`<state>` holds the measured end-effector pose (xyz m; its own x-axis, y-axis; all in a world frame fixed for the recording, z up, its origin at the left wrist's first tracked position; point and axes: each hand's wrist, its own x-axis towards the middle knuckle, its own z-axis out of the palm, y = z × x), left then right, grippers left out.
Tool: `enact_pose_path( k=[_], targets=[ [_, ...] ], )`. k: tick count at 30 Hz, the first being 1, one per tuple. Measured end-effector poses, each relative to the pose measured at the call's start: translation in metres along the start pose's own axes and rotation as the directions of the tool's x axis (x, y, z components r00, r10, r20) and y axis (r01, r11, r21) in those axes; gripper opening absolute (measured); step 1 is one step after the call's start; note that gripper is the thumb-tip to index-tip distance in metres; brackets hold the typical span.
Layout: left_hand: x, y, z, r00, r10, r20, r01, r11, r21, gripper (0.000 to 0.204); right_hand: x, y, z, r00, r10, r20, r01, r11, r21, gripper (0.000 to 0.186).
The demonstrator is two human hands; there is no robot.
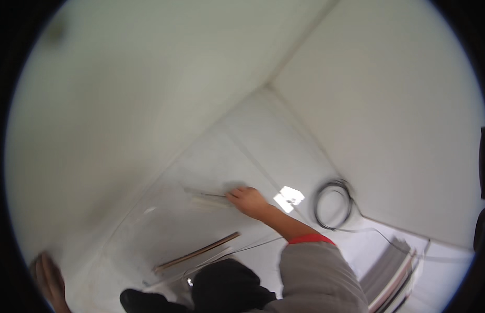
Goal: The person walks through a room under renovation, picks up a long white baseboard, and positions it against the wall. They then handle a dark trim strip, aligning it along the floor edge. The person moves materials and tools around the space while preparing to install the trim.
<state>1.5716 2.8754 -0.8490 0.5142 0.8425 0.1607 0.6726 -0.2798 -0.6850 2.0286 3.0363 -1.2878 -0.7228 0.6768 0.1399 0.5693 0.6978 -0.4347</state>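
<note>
At the lower left, my left hand (50, 276) rests against the pale wall (80, 135) with its fingers stretched out. Near the middle of the light grey floor (242, 141), my right hand (246, 198) has its fingers curled on the end of a thin, blurred strip (206, 193) lying along the floor. A bright white patch (288, 198) is just right of that hand. Below it lies a narrow brown strip (195, 250), with a thin cable running nearby.
A dark cable coil (317, 208) lies beside the right wall (388, 115). A bundle of long grey, white and dark strips (383, 268) is at the lower right. My black-clad leg (227, 287) is at the bottom. Two walls meet the floor in a corner ahead.
</note>
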Motion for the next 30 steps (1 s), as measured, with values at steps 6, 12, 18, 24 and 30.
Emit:
enact_pose_path(
  k=[6, 12, 18, 24, 30],
  targets=[
    [0.039, -0.002, 0.028, 0.968, 0.086, -0.235, -0.104, 0.992, -0.066, 0.029, 0.029, 0.052, -0.034, 0.828, 0.469, -0.309, -0.544, 0.806, -0.234, 0.038],
    [0.069, -0.001, 0.019, 0.944, 0.088, -0.319, -0.122, 0.988, -0.089, 0.031, 0.038, -0.043, 0.026, 0.917, 0.372, -0.141, -0.389, 0.912, -0.126, 0.049],
    [0.069, -0.007, 0.023, 0.884, 0.094, -0.459, -0.143, 0.987, -0.073, 0.023, 0.026, -0.140, 0.062, 0.941, -0.228, 0.252, 0.213, 0.973, 0.087, 0.026],
    [0.063, -0.013, 0.028, 0.842, 0.147, -0.519, -0.188, 0.982, -0.026, 0.020, 0.061, -0.075, 0.015, 0.998, 0.018, -0.057, -0.029, 0.979, -0.201, 0.041],
    [0.061, -0.017, 0.030, 0.811, 0.120, -0.573, -0.206, 0.975, -0.087, 0.016, 0.046, -0.143, 0.069, 0.981, -0.103, 0.164, 0.144, 0.954, -0.263, 0.040]
  ],
)
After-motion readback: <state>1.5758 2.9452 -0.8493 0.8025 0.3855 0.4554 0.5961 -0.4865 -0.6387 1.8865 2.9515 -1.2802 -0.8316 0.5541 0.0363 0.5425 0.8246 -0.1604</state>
